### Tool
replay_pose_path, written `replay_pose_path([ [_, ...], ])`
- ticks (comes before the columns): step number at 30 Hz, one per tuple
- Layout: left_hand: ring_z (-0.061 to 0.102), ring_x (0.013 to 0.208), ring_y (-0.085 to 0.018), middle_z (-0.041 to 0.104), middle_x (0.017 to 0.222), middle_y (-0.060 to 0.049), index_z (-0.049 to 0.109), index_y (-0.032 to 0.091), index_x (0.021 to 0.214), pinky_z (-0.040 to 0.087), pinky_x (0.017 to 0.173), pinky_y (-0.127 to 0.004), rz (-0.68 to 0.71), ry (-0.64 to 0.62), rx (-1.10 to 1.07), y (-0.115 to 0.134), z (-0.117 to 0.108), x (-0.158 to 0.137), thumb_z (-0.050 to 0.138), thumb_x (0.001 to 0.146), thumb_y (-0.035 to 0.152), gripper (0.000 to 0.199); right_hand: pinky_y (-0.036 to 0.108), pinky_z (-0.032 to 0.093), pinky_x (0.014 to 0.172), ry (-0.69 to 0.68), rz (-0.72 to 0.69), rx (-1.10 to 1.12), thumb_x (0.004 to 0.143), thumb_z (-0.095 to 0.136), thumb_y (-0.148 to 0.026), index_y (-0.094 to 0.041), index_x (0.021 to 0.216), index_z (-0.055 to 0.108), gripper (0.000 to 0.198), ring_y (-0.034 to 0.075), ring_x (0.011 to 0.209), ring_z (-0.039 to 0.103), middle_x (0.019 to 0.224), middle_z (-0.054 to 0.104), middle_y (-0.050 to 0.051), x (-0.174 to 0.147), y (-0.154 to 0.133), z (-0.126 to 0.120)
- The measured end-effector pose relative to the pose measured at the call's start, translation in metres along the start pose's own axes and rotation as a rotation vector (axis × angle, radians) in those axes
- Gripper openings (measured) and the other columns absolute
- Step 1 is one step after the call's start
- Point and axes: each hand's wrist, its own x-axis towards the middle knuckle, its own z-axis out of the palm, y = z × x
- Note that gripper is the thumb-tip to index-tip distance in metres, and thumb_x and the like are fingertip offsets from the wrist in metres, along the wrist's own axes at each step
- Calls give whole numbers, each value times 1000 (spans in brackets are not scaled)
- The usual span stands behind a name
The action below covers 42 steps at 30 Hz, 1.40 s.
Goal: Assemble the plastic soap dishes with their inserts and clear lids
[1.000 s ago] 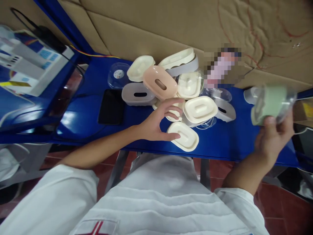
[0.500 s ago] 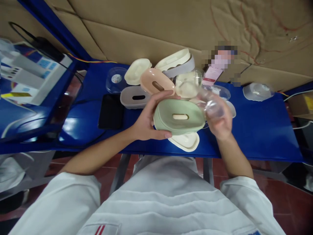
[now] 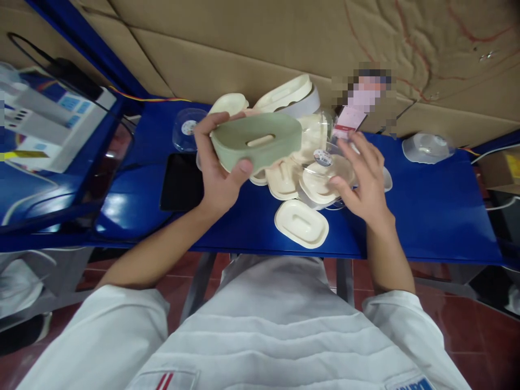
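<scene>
My left hand [image 3: 221, 173] grips a pale green oval soap dish [image 3: 280, 132] by its left end, raised and tilted above the pile. A slot in its top shows something cream inside. My right hand [image 3: 365, 184] is open, thumb and fingers spread around the right side of a clear plastic cover [image 3: 323, 158] with a round sticker. That cover rests over a cream oval piece [image 3: 319, 184]; whether my fingertips touch it is hard to tell. Another cream tray [image 3: 301, 223] lies flat near the table's front edge.
More cream pieces [image 3: 280, 95] and a clear cover [image 3: 187, 130] lie behind. A black phone or tablet [image 3: 181, 181] is at the left, a clear-topped container [image 3: 428, 148] at the right. A pink box [image 3: 350, 120] leans against the cardboard wall [image 3: 244, 49].
My left hand has carried the green soap dish left and up, tilting it. My right hand has opened, and the clear cover it held now rests on the pile.
</scene>
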Motion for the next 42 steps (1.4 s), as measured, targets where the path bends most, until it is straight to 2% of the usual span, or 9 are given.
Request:
replay_pose_path([
  [2,57,151,-33,56,163,-7,37,34,158,53,126,-60,-9,152,-94,15,17,-5,62,96,88,86,63,37,134,74,-53,18,110,46,-69,-42,176,27,74,37,164,42,179,40,8,0,-5,-1],
  [4,60,149,-34,57,163,-7,39,34,157,54,125,-61,5,103,-174,28,28,-10,67,94,85,86,66,38,133,97,-143,50,107,44,-76,-41,177,24,81,39,165,41,181,36,10,-1,-13,1],
  [10,62,148,-38,58,162,-13,40,29,164,55,124,-63,229,-62,-320,36,30,-14,85,84,78,104,61,54,125,-3,-339,339,105,65,-64,-38,164,54,65,37,154,57,161,63,7,-2,-33,14],
  [14,58,153,-40,54,167,-9,35,38,167,53,125,-67,235,-85,-337,37,29,-14,86,82,80,108,61,58,122,90,-374,528,106,69,-54,-35,157,65,54,35,147,65,140,77,6,1,-32,17],
  [21,56,156,-38,49,170,-7,27,41,171,56,124,-63,122,-70,-273,42,35,-18,82,94,68,97,60,68,106,288,-210,603,109,63,-57,-35,136,77,38,32,122,78,121,82,4,1,-32,24],
  [26,66,145,-36,53,165,-9,36,37,169,67,111,-51,181,46,-256,33,34,-18,93,87,59,103,59,68,102,428,-198,414,107,59,-65,-36,129,79,41,32,117,79,117,81,3,-3,-36,34],
  [31,61,150,-34,63,158,-5,53,39,156,58,122,-61,134,115,-268,33,23,-9,85,96,55,71,64,61,109,668,41,176,110,43,-74,-31,117,77,55,34,120,77,114,78,6,-3,-16,17],
  [34,58,152,-33,62,158,-3,68,34,128,56,125,-60,144,194,-109,23,10,-1,81,99,57,40,58,58,111,644,156,92,111,52,-63,-23,118,77,48,30,121,74,117,78,9,2,10,6],
  [42,61,148,-24,64,154,-6,64,28,124,52,129,-58,162,26,333,-10,-10,6,67,108,58,34,39,54,98,524,501,-13,108,57,-54,-16,102,76,43,22,98,69,102,78,11,2,60,4],
])
